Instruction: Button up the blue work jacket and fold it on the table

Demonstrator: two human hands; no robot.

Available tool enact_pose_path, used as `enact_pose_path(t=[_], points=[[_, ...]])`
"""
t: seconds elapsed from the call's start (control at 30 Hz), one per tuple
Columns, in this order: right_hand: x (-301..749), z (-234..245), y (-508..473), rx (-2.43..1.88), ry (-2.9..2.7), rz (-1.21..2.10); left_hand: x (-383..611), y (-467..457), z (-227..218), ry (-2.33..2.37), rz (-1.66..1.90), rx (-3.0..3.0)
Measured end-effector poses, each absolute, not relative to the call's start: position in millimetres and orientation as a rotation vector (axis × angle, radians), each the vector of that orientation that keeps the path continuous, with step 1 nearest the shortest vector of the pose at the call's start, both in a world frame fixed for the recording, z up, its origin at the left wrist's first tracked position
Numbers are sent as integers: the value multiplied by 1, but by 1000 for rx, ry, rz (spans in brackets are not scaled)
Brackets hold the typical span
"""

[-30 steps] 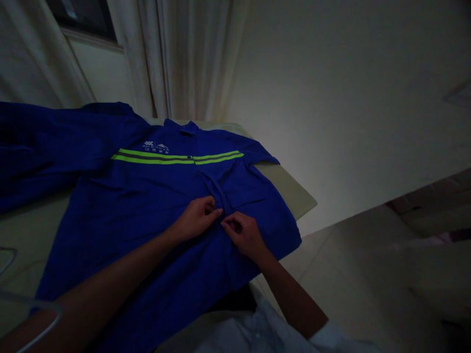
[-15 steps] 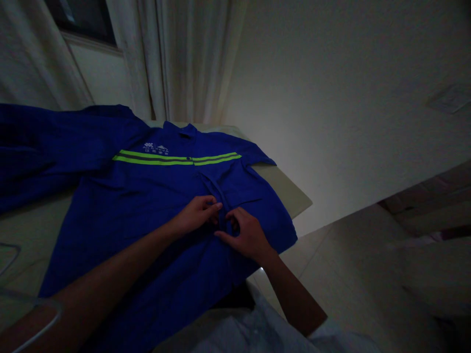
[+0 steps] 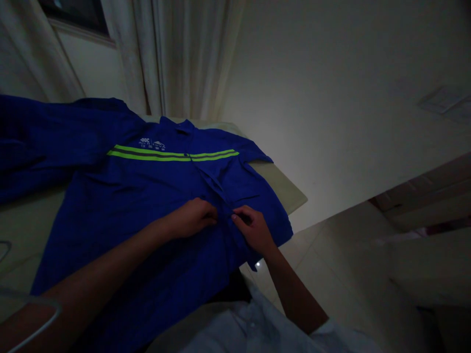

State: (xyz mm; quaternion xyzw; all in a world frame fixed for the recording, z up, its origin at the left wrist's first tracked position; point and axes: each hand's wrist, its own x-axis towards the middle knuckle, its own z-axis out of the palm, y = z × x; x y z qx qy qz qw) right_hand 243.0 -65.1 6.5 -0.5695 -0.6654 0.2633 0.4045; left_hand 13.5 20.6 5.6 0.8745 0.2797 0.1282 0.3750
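Note:
A blue work jacket (image 3: 147,184) lies spread front up, with a yellow-green and grey stripe (image 3: 154,156) across its chest and white lettering above it. Its front is closed at the stripe and parts below. My right hand (image 3: 253,228) pinches the edge of the front placket between thumb and forefinger. Just to its left, my left hand (image 3: 198,215) is closed with curled fingers on the other front edge; its fingertips are partly hidden. The cloth between the hands is dark, so buttons there cannot be made out.
Under the jacket is a pale table (image 3: 285,189) with a corner at the right. Curtains (image 3: 191,59) and a white wall (image 3: 312,98) stand behind. A white wire loop (image 3: 51,323) crosses the lower left. Tiled floor (image 3: 316,260) shows at the right.
My hands have moved a little further apart. The right hand now lifts the placket edge to the right, and a lower corner of the jacket hangs out near my right wrist.

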Motion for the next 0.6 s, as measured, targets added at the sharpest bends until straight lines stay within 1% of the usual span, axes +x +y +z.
enact_pose_path(t=[0.1,0.2,0.37,0.6], points=[[228,2,-69,-1415,-1763,546,12,22,10,745,388,2212],[216,-3,-71,-1397,-1776,495,9,23,14,790,415,2160],[209,-8,-72,-1381,-1678,487,11,22,18,810,412,2151],[208,-12,-72,-1374,-1688,554,15,17,18,875,431,2129]])
